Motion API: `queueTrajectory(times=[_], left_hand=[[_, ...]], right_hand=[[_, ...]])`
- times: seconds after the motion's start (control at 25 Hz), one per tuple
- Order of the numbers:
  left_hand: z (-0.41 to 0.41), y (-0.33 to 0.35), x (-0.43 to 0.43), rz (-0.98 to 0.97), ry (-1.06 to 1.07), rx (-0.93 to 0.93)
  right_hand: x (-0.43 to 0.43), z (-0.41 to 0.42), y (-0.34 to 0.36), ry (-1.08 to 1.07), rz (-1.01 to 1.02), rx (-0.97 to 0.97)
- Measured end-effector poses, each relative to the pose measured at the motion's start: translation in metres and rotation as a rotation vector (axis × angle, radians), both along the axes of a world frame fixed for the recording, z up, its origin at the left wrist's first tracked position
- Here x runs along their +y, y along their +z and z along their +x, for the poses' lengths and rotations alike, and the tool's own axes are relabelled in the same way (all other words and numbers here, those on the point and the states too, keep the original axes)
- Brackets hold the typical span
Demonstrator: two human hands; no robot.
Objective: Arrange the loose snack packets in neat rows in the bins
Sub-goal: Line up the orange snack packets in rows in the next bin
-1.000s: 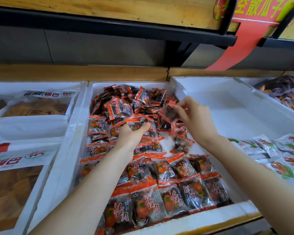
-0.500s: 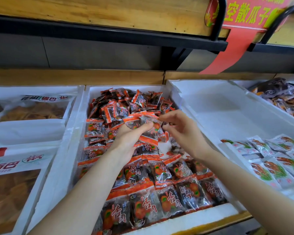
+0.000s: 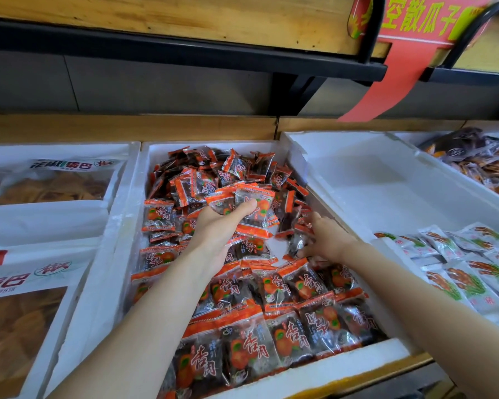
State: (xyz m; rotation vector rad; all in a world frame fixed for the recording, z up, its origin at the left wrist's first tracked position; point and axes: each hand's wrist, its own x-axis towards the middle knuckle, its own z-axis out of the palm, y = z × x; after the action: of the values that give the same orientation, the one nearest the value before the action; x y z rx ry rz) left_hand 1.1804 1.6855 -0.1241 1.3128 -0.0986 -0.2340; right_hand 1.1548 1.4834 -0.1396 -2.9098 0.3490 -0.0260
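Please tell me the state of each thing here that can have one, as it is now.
left hand: raised, grips a small stack of packets.
right hand: low by the right wall, fingers among loose packets; grip unclear.
front packets: lying in neat rows.
back packets: loose heap.
middle bin: nearly full.

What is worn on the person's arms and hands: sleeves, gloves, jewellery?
No sleeves show: the left forearm and right forearm are bare to the frame edge. The left hand and right hand wear no gloves; no ring, watch or bracelet is visible.
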Motion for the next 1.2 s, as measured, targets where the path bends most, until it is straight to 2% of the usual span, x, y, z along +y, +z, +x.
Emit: queueTrajectory(times=[0.16,0.32,0.44,0.56,0.68,0.8,0.96,1.12,1.2], left_hand=[[0.000,0.001,0.001,-0.027,-0.001,0.003],[0.003,0.001,0.005,-0.037,0.030,0.006],[-0.001,0.006,0.011,-0.078,0.030,-0.006],[-0.004,0.010,0.015,-0.087,0.065,-0.023],[-0.009,0.011,0.019,-0.085,0.127,0.001],[-0.021,0.011,0.021,-0.014,0.207,-0.012],[-0.042,0.004,0.013,0.068,0.265,-0.092],[-0.059,0.002,0.021,0.063,0.324,-0.120],[-0.066,0.002,0.027,0.055,0.347,-0.119]], right_hand=[[0.004,-0.004,0.007,0.025,-0.019,-0.135],[0.007,-0.012,0.025,-0.009,0.000,-0.436],[0.014,-0.027,0.040,0.064,0.180,-0.583],[0.029,-0.042,0.045,0.187,0.406,-0.589],[0.036,-0.050,0.051,0.169,0.636,-0.658],[0.038,-0.057,0.057,0.138,0.624,-0.749],[0.061,-0.067,0.059,0.210,0.576,-0.671],[0.069,-0.079,0.067,0.313,0.918,-0.411],[0.067,-0.080,0.067,0.313,0.834,-0.486]])
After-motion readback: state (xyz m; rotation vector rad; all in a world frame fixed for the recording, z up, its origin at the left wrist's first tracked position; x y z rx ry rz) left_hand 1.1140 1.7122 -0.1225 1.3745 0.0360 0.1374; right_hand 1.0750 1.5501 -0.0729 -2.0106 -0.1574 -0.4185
